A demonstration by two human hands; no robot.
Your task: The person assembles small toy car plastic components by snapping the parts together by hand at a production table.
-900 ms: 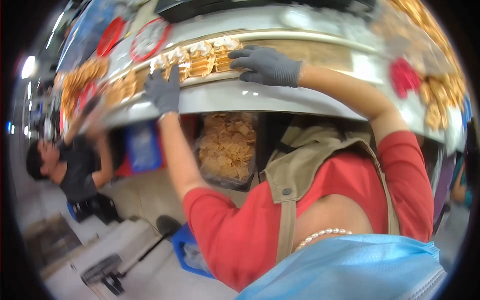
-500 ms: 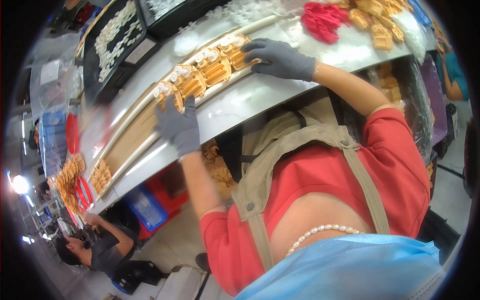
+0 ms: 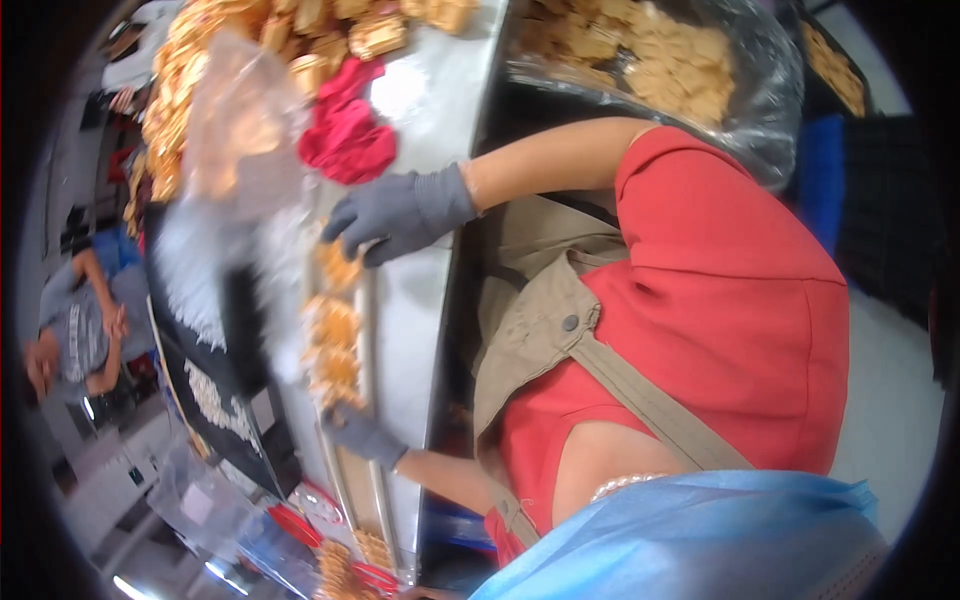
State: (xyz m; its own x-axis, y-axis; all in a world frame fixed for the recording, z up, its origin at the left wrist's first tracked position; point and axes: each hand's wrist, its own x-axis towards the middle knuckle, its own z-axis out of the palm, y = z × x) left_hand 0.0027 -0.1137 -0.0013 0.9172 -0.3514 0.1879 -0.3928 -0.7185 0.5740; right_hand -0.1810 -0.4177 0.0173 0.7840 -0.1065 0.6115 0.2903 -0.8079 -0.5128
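Observation:
Orange-tan moulded plastic parts (image 3: 334, 335) sit in a row between two pale rails (image 3: 364, 350) on the light worktop, with blurred white bits along their side. My right hand (image 3: 405, 212), in a grey glove, is at the upper end of the row. Its fingers and thumb curl over an orange plastic part (image 3: 340, 268) that stands a little apart from the others. My left hand (image 3: 365, 436), also gloved in grey, touches the lower end of the row. Its fingertips are smeared, and their grip does not show.
A crimson cloth (image 3: 347, 125) and a clear plastic bag (image 3: 240, 120) lie beside heaped orange parts (image 3: 195, 65). Black trays (image 3: 240, 330) hold white pieces. A lined bin (image 3: 680, 65) of orange parts stands beyond the table edge. Another person (image 3: 100, 320) is at far left.
My view has swung right, so the row now runs up and down the picture. My right hand now curls over an orange part set apart by a gap; my left stays at the other end.

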